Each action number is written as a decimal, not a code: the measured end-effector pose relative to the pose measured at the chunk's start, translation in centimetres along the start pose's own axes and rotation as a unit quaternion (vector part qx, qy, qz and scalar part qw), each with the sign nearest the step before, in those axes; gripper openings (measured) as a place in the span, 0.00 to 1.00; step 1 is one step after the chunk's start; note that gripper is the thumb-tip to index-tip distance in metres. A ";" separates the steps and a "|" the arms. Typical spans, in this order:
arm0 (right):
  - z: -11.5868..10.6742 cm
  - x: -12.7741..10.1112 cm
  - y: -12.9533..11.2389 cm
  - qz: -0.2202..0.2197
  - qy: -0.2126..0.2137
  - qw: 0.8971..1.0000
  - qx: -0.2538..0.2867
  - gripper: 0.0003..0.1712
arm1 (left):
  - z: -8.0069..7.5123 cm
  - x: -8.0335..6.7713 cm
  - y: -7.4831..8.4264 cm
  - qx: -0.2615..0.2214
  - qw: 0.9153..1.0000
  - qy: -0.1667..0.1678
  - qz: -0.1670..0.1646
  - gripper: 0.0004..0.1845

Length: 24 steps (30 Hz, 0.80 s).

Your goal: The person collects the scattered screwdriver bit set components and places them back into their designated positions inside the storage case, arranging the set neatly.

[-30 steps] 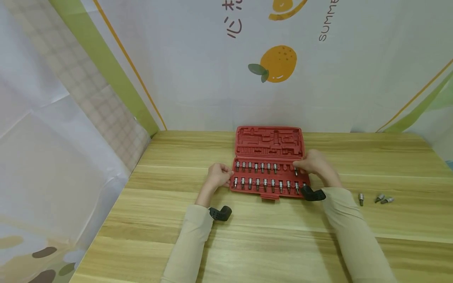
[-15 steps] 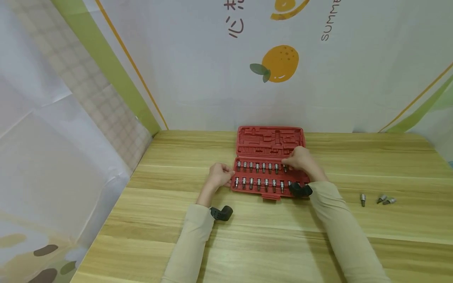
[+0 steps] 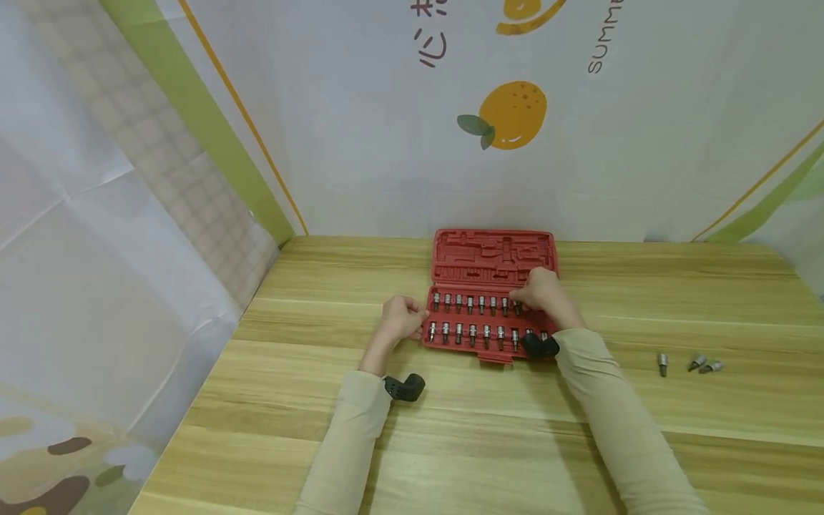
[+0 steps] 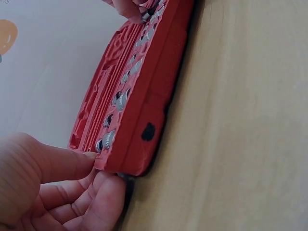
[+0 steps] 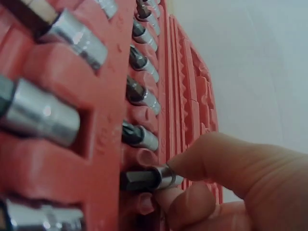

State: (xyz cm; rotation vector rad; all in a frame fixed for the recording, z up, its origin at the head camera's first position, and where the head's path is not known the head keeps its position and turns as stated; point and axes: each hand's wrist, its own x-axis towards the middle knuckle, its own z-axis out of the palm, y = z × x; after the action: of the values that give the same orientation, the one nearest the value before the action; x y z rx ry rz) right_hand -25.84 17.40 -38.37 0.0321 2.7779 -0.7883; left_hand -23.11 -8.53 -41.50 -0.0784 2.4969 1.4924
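We are pinching a bit point(image 5: 147, 179) at its socket end between thumb and fingertip of our right hand point(image 3: 539, 290), its long axis lying across the case point(image 3: 493, 315) with the tip pointing away from the hand, over a slot in the far row. Our left hand point(image 3: 402, 318) is gripping the case's left end, thumb above, fingers beneath. Loose bits point(image 3: 689, 363) are lying on the desk point(image 3: 450, 422), well right of our right hand.

- Both arms wear long, close-fitting sleeves in pale beige, reaching down to the wrists.
- A black, rounded wrist camera point(image 3: 404, 387) sits strapped at the left cuff.
- A matching black camera unit point(image 3: 539, 346) sits at the right cuff.
- Both hands are bare.
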 end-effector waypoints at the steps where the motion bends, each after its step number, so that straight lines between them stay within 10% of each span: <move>1: 0.0 0.0 -0.1 0.002 0.001 1.000 -0.004 0.21 | 0.0 0.0 0.0 0.000 1.000 0.000 0.000 0.07; 14: -0.1 0.0 -0.2 0.025 -0.019 0.999 -0.018 0.17 | 0.1 0.1 -0.1 0.003 1.000 -0.002 -0.005 0.07; 24: -1.6 1.4 0.3 0.069 -0.112 0.991 -0.034 0.21 | 0.1 0.2 0.0 0.001 1.000 0.001 0.003 0.06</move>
State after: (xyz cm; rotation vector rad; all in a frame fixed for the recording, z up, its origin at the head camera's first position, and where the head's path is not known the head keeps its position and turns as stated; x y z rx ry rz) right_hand -27.55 18.43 -37.61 0.1157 2.5566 -0.6218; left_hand -23.25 -8.44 -41.62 -0.0734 2.5022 1.4938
